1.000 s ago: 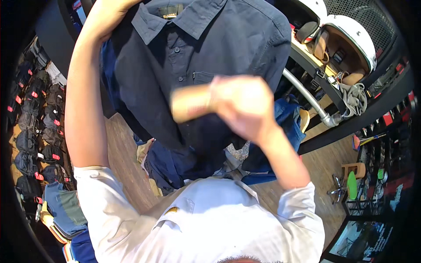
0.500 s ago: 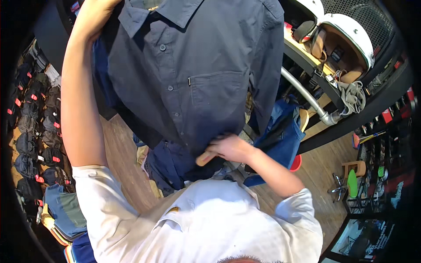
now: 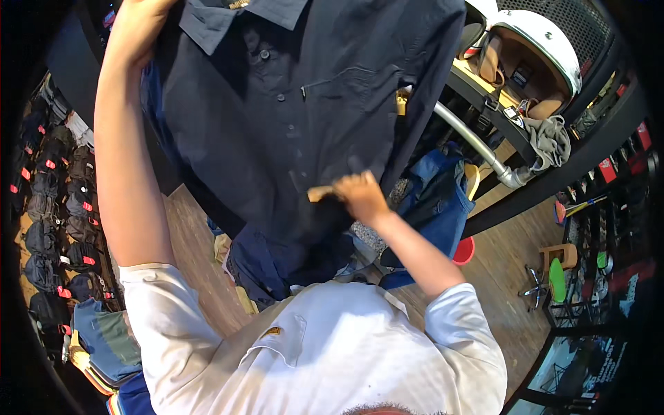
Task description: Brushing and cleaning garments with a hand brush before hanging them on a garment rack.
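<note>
A dark navy button-up shirt (image 3: 249, 138) with a collar and a chest pocket hangs upright in front of me, its lower front creased. My left hand (image 3: 144, 24) is raised at the upper left, beside the shirt's collar and shoulder. Its fingers run off the top edge, so their grip is hidden. Against the lower front of the shirt, my right hand (image 3: 363, 197) is closed around a tan, wooden-looking handle (image 3: 320, 194). Whatever else belongs to that handle is hidden by the hand and blur.
White open-face helmets (image 3: 553, 45) stand on a black shelf at the upper right, above a metal pipe (image 3: 477, 142). Blue jeans (image 3: 443, 207) hang below. Dark folded cloth (image 3: 263, 259) lies beneath the shirt. Rows of black bags (image 3: 45, 232) line the left. A green chair (image 3: 556, 280) stands far right.
My right hand has moved up along the shirt front with the tan handle. The shirt's lower front has bunched and shifted, and the sleeve on the right has swung. My left hand stays raised.
</note>
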Action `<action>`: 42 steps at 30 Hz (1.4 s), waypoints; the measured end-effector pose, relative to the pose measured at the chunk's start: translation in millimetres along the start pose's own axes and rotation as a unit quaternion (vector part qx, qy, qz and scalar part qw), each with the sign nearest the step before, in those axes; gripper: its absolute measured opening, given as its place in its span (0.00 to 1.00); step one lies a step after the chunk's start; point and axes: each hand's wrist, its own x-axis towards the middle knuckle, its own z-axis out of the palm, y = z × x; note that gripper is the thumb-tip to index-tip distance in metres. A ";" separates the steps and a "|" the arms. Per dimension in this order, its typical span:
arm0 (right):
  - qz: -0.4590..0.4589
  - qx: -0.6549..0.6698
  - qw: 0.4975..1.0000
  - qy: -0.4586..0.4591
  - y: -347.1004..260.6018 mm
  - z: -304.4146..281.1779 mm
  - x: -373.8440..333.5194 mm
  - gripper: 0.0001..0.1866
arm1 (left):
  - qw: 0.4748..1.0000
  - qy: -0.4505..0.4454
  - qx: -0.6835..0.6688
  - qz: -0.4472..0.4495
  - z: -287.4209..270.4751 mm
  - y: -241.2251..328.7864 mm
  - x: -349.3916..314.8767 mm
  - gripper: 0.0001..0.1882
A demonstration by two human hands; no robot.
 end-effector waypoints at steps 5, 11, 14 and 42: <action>-0.060 0.137 0.947 -0.286 -36.9 29.9 -61.9 0.15 | 0.999 0.014 0.034 -0.024 -4.9 -0.6 -13.5 0.16; -0.171 0.217 0.939 0.203 -63.2 -158.5 68.3 0.17 | 0.992 -0.049 0.031 -0.110 48.0 -25.4 -16.9 0.14; -0.125 0.146 0.858 0.477 -53.8 -206.5 142.4 0.21 | 0.992 -0.032 0.040 -0.118 74.7 -19.9 -18.6 0.14; -0.157 -0.064 0.984 -0.056 -22.9 30.9 75.4 0.09 | 0.991 -0.025 -0.056 -0.119 41.6 17.5 -5.0 0.19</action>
